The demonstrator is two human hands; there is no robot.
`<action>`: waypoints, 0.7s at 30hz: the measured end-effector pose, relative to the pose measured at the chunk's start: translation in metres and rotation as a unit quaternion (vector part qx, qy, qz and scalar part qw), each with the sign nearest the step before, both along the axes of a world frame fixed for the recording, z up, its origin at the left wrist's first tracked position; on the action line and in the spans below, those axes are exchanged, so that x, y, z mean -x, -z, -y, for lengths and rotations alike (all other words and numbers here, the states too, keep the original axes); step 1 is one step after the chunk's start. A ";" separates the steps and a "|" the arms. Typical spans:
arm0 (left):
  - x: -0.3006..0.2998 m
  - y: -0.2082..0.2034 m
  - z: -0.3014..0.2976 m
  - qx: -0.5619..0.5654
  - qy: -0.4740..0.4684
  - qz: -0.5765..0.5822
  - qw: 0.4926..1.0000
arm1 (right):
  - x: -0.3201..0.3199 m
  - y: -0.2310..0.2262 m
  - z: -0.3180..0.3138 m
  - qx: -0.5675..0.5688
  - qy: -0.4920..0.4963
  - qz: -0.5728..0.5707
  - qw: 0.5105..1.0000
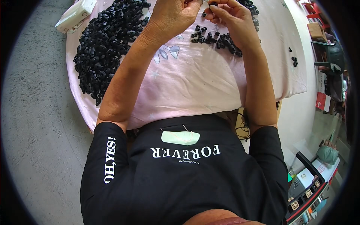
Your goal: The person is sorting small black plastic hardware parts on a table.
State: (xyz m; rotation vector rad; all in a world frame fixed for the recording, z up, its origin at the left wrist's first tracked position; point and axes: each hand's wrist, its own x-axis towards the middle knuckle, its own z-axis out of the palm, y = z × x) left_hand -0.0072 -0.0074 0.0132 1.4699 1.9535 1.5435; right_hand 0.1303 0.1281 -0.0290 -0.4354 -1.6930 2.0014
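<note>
No container is showing; the black parts are lying loose on a pink cloth (195,78) that is covering the table. 1 big heap (105,45) is spreading at 10 o'clock, 1 small pile (217,39) is sitting at 12 o'clock just under the hands, and 3 strays (293,58) are lying at 2 o'clock, well apart. A white packet (75,15) is resting at 11 o'clock on the cloth's edge. The left hand (174,17) is pinching its fingertips together at the top edge; what it is gripping I cannot tell. The right hand (230,17) is pinching 1 black part (213,3). Grey floor (37,123) is stretching at 9 o'clock; shelves (318,30) and a machine (307,187) are standing at 2 and 4 o'clock.
</note>
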 end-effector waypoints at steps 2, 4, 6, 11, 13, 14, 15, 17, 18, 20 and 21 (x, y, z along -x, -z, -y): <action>0.002 0.001 0.000 0.000 0.006 -0.001 1.000 | 0.003 0.006 0.000 -0.008 -0.009 -0.025 1.000; 0.003 0.002 0.000 0.001 0.010 -0.001 1.000 | 0.005 0.007 0.002 -0.015 -0.020 -0.049 0.998; 0.003 0.003 0.000 -0.011 0.009 -0.027 1.000 | 0.006 0.005 0.005 -0.037 -0.001 -0.035 0.999; 0.004 0.007 -0.001 -0.016 0.012 -0.023 1.000 | 0.003 0.012 -0.005 -0.075 -0.007 -0.001 0.997; 0.004 0.007 -0.001 -0.007 0.016 -0.016 1.000 | 0.002 0.011 -0.004 -0.081 -0.008 0.005 0.997; 0.004 0.008 -0.001 -0.007 0.020 -0.023 1.000 | 0.002 0.010 -0.003 -0.076 0.000 0.015 0.997; 0.004 0.008 -0.001 -0.008 0.024 -0.030 0.999 | 0.002 0.008 -0.002 -0.072 0.006 0.025 0.997; 0.005 0.009 0.001 -0.008 0.019 -0.042 0.999 | 0.001 0.005 -0.002 -0.071 0.001 0.029 0.997; 0.005 0.009 0.001 -0.009 0.016 -0.054 0.998 | 0.001 0.005 -0.002 -0.070 -0.002 0.033 0.997; 0.005 0.008 0.001 -0.008 0.019 -0.043 0.999 | 0.000 0.006 -0.004 -0.066 -0.003 0.028 0.997; 0.005 0.008 0.000 -0.006 0.022 -0.030 0.999 | 0.000 0.007 -0.004 -0.061 -0.002 0.025 0.998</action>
